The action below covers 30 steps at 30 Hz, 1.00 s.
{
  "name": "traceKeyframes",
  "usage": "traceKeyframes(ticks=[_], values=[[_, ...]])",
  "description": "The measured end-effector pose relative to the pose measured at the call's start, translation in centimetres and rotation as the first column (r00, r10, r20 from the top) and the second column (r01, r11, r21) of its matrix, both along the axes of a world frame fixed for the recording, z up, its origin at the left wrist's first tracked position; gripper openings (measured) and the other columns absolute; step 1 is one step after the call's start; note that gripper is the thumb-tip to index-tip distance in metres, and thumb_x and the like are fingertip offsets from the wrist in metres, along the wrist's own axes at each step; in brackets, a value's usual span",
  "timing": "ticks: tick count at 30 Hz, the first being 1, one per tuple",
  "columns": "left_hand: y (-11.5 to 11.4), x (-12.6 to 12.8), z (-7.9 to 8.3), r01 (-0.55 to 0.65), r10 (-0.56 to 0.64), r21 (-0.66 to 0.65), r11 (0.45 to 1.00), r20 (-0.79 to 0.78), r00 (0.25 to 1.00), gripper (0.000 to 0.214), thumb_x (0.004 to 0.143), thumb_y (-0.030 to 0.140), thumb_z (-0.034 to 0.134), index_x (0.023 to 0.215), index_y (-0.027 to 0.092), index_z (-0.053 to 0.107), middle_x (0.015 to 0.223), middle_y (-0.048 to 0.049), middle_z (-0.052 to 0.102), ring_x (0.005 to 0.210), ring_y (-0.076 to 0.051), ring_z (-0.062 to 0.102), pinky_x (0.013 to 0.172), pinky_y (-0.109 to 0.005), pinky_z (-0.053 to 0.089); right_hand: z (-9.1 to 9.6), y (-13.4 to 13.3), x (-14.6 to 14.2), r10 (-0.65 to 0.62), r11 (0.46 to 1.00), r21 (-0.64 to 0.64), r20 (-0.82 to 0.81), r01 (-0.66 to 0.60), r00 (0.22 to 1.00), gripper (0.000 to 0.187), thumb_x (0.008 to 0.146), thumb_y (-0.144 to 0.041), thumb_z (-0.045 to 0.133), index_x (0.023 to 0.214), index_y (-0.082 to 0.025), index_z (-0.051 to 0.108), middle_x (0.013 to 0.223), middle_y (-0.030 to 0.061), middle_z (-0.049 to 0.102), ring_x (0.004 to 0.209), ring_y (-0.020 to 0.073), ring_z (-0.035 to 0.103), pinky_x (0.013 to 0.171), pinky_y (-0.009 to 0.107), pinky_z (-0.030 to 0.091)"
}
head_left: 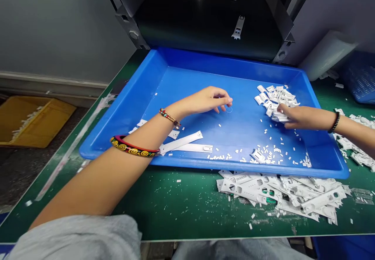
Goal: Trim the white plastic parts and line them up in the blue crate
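My left hand (208,101) hangs over the middle of a blue plastic tray (123,111), its fingers curled and holding nothing I can see. Just below its fingertips lies a thin transparent ring (229,110) on the tray floor. My right hand (301,118) rests on a heap of white plastic pieces (277,99), its fingertips closed on some of them. Small white offcuts (272,154) are scattered across the tray's front part. Long white plastic strips (181,144) lie near the front left, partly hidden by my left forearm.
A large pile of punched white plastic strips (278,193) lies on the green workbench (175,201) in front of the tray, with more at the right. A dark machine (205,13) stands behind the tray. A blue mesh basket (360,80) sits back right, and a yellow crate (32,121) sits on the floor at left.
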<state>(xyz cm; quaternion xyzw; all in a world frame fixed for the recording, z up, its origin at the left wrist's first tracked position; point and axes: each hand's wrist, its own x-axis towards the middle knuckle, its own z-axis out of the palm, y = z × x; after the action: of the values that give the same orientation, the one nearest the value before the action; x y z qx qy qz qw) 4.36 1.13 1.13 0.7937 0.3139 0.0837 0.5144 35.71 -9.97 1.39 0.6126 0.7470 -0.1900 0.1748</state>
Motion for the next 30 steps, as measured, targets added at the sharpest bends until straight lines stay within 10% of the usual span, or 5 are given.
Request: traceKeyframes(ticks=[11,19,22,27,30], values=[[-0.8,0.3,-0.2,0.119,-0.05,0.284,0.951,-0.238,0.97,0.033,0.092,0.04,0.049,0.097,0.014,0.069,0.094,-0.0085,0.07,0.083,-0.019,0.063,0.076,-0.031,0.046,-2.8,3.1,-3.0,0.057,0.977,0.213,-0.208,-0.011,0.976,0.048,0.084,-0.036,0.056,0.125,-0.017,0.039,0.087,0.01,0.068,0.067,0.0252,0.062,0.059,0.03,0.039],[-0.7,-0.4,-0.6,0.198,-0.045,0.577,0.793,-0.268,0.962,0.023,0.093,0.031,0.048,0.092,0.018,0.067,0.103,-0.0088,0.065,0.095,-0.024,0.062,0.085,-0.035,0.045,-1.4,0.2,-6.2,0.492,0.766,-0.149,-0.489,-0.625,0.72,0.037,0.083,-0.011,0.058,0.118,-0.023,0.052,0.097,0.0074,0.072,0.074,0.0216,0.065,0.06,0.03,0.036],[-0.5,-0.7,-0.3,0.227,-0.033,0.608,0.761,-0.312,0.95,0.023,0.094,0.029,0.047,0.091,0.017,0.066,0.101,-0.0091,0.066,0.092,-0.023,0.062,0.082,-0.034,0.045,-0.8,1.3,-4.4,0.454,0.835,-0.168,-0.329,-0.524,0.828,0.039,0.083,-0.016,0.059,0.12,-0.023,0.049,0.09,0.0064,0.071,0.068,0.0219,0.062,0.057,0.029,0.033],[-0.5,-0.6,0.0,0.342,-0.046,0.675,0.654,-0.415,0.909,0.027,0.097,0.028,0.042,0.095,0.016,0.066,0.102,-0.0097,0.068,0.086,-0.021,0.063,0.076,-0.031,0.046,0.1,2.0,-1.3,0.206,0.955,0.22,-0.021,-0.197,0.978,0.027,0.089,-0.025,0.048,0.115,-0.018,0.047,0.099,0.0174,0.068,0.071,0.0283,0.062,0.057,0.033,0.03],[-0.5,-0.6,0.1,0.378,-0.044,0.69,0.617,-0.449,0.892,0.029,0.098,0.027,0.04,0.096,0.015,0.066,0.103,-0.0105,0.068,0.087,-0.021,0.064,0.075,-0.031,0.047,-0.9,2.3,-1.6,0.194,0.979,0.088,-0.106,-0.186,0.975,0.031,0.087,-0.027,0.052,0.117,-0.021,0.044,0.086,0.0105,0.068,0.068,0.0257,0.061,0.058,0.031,0.033]])
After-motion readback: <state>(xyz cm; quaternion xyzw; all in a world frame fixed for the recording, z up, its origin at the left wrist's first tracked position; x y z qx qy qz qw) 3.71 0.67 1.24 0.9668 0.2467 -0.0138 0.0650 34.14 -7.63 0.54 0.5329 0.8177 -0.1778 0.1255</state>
